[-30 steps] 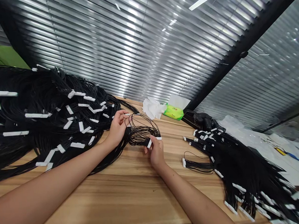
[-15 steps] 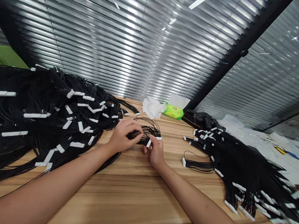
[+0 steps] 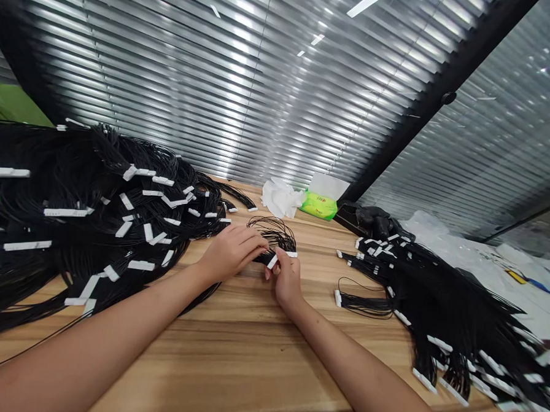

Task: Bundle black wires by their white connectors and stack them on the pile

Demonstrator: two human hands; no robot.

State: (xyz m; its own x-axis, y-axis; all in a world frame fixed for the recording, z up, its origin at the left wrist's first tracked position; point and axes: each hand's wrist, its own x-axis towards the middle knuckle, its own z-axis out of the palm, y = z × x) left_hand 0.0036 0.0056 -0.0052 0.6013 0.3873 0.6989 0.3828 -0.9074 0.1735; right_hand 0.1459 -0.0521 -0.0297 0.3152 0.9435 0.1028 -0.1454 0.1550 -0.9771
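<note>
A bundle of thin black wires [image 3: 279, 231] with white connectors [image 3: 273, 261] at its end lies in front of me, its wires looping up and back. My right hand [image 3: 288, 278] is closed on the white connectors, thumb on top. From the left, my left hand [image 3: 237, 250] is closed around the black wires just behind the connectors, its fingertips close to my right thumb. Part of the bundle is hidden under my left hand.
To the left is a large heap of black wire harnesses [image 3: 152, 145] with white connectors. Another harness pile [image 3: 441, 302] lies to the right. Crumpled white tissue [image 3: 281, 197] and a green tissue pack [image 3: 318, 205] are at the back, before a slatted metal wall [image 3: 167, 82]. The table [image 3: 219, 369] is wooden.
My left hand has shifted slightly right and lower along the wires, toward the connectors, and its fingers have closed in. My right hand stays nearly still on the connectors.
</note>
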